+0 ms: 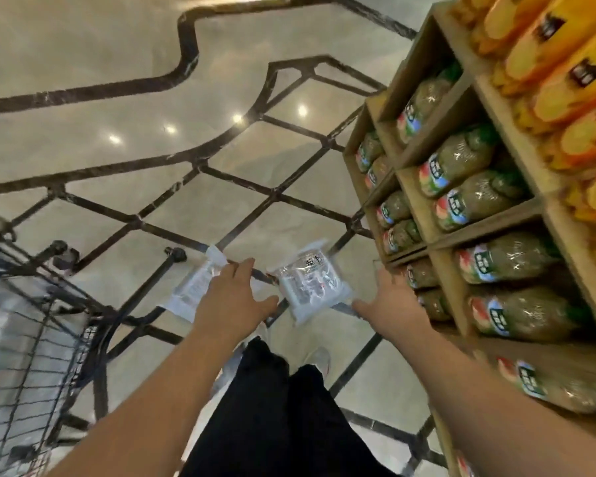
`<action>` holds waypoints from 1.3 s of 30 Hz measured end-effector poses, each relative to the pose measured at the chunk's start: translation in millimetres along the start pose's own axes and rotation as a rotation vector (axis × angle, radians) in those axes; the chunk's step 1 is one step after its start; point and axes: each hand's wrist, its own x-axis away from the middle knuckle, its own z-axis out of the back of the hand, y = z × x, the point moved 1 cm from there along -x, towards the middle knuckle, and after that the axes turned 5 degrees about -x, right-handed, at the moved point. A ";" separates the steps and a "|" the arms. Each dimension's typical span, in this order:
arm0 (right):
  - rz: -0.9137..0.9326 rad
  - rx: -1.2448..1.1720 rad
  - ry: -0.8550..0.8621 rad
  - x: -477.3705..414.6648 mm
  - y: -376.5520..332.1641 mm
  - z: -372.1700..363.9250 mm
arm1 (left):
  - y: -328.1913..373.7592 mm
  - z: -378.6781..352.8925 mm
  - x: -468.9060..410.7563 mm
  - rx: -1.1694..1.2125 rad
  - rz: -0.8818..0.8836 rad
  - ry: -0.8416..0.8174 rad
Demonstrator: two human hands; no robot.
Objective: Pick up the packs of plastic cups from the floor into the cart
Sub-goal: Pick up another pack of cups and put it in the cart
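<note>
Two clear packs of plastic cups, both flat on the floor [152, 98].
- Cart [31, 339]: wire basket at the frame edge; its contents are too blurred to read.
- Near pack [190, 290]: just beside the cart's front frame.
- Far pack [310, 284]: further out from the cart, apart from the near pack.
- Left hand [234, 297]: over the near pack's edge away from the cart. Fingers [245, 266] are straight and apart, with the thumb out toward the far pack. Can't tell whether it touches the pack.
- Right hand [393, 304]: beyond the far pack from the cart, fingers apart and gripping nothing. The thumb tip is at that pack's corner; contact unclear.
- Wooden shelf [496, 222]: on the side farthest from the cart. It holds green bottles [472, 156] lying in compartments, with orange packs [565, 46] above.
</note>
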 end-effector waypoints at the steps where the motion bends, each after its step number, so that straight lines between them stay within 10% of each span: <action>1: -0.004 0.003 -0.011 -16.7 3.4 -12.3 | -2.9 -14.2 -18.6 0.005 0.006 -0.029; 11: -0.032 -0.029 -0.048 -318.3 70.5 -250.8 | -94.2 -328.6 -274.5 -0.043 0.137 -0.254; 22: -0.013 -0.150 -0.023 -535.7 155.9 -393.3 | -132.6 -572.8 -418.3 0.548 0.441 -0.009; 30: -0.031 -0.202 -0.074 -475.0 140.4 -357.8 | -145.6 -510.1 -363.0 0.561 0.379 -0.024; 39: -0.021 -0.485 -0.169 -156.4 25.7 -168.2 | -112.9 -200.8 -131.8 0.559 0.308 -0.033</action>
